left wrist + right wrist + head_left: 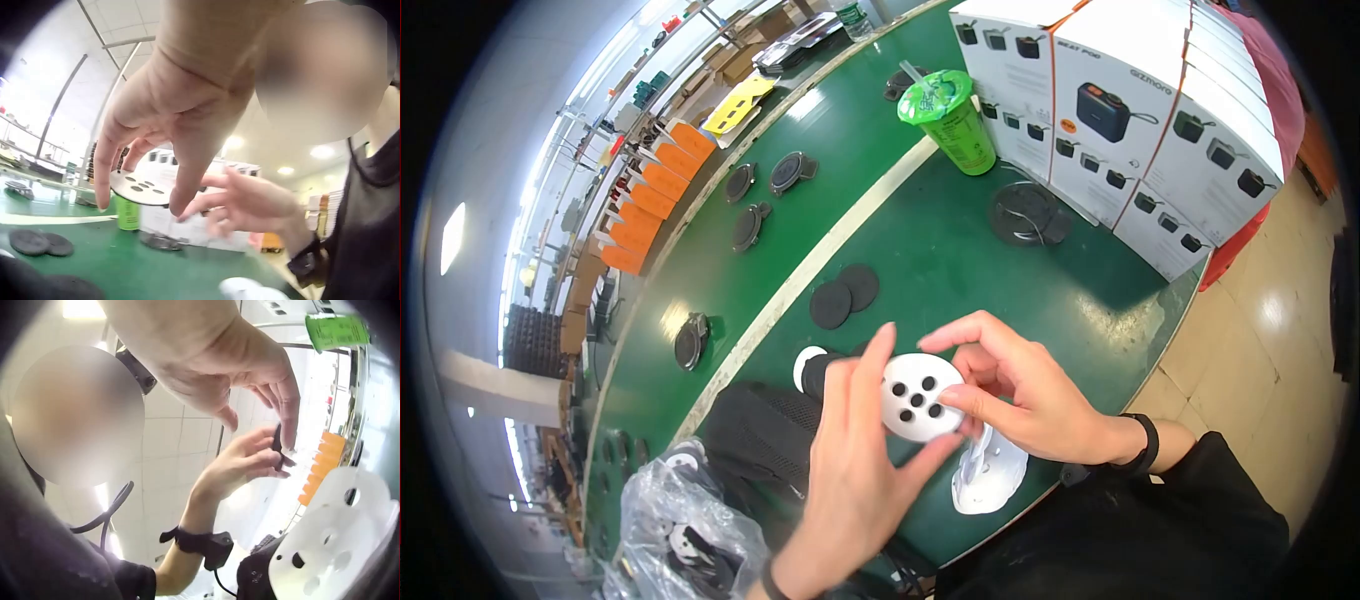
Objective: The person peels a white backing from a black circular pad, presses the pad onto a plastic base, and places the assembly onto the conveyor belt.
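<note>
A round white disc [922,397] with several dark holes is held by its edge between the thumb and fingers of my left hand [855,450]. In the left wrist view the disc [145,187] lies under the left palm [181,106], with a dark rim below. My right hand [1025,390] is at the disc's other side, fingers loosely bent. The right wrist view shows a fingertip of my right hand [250,369] by the disc's dark edge [278,447], its thumb apart from it. Below the right hand lie white discs [990,480] in clear wrap.
Two black round pads [831,304] lie beyond my hands on the green table [920,260]. A green cup [960,130] and stacked white boxes [1100,110] stand behind. Black mesh pieces [760,435] and a plastic bag [690,530] are at left, dark round parts [748,228] farther off.
</note>
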The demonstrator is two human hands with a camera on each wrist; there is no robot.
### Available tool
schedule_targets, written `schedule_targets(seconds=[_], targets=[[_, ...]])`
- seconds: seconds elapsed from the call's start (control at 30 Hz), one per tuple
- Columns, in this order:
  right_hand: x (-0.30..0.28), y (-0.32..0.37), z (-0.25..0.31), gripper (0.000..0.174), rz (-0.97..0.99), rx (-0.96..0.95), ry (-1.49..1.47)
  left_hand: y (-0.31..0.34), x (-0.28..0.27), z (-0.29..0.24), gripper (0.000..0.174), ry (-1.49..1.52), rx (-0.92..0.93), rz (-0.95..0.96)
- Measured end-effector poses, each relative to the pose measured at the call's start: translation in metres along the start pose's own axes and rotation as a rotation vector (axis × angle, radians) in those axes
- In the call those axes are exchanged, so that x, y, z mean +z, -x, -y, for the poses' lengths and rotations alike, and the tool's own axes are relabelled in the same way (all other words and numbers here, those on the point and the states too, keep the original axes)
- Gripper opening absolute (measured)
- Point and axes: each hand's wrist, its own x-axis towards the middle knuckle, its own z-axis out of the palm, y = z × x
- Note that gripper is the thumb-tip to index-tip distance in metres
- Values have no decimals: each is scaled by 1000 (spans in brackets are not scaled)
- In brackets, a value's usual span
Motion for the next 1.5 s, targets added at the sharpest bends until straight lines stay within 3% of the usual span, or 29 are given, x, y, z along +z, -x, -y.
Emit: schedule_targets(seconds=[0.03,0.07,0.1,0.13,0.17,0.23,0.27,0.37,0.4,0.43,0.53,0.6,0.73,1.07,1.17,1.27,1.5], targets=[[0,2,1,34,19,16,-119,10,2,-3,81,114,-43,-41],[1,6,5,30,35,32,-239,21,3,-4,85,504,-143,-43],[2,11,9,27,46,45,-361,26,1,-16,70,819,-266,-131],[4,15,12,30,39,78,-362,30,-1,-24,62,882,-351,-172],[6,18,13,29,-63,-71,-78,33,-1,-28,53,945,-436,-217],[14,21,16,28,-259,-362,498,42,10,-13,40,816,-327,-334],[14,17,21,26,-417,-605,841,45,13,-6,33,750,-270,-392],[26,28,29,17,-194,-556,638,45,11,4,48,322,158,-337],[32,31,28,16,-96,-506,540,40,7,-12,31,250,139,-332],[37,34,31,15,-76,-470,512,43,11,-9,36,221,178,-327],[43,27,31,16,-177,-553,449,45,19,-5,24,226,332,-385],[43,25,28,16,-150,-571,459,51,20,-4,27,304,242,-353],[45,26,35,15,-119,-501,493,47,25,0,22,203,397,-467],[41,24,32,13,-53,-537,474,49,25,-5,21,150,361,-476],[42,26,32,12,-72,-520,491,47,36,0,19,199,439,-565],[48,27,30,10,-150,-551,525,49,31,-4,17,116,430,-489],[45,29,17,18,-211,-548,538,48,27,-1,17,295,382,-373]])
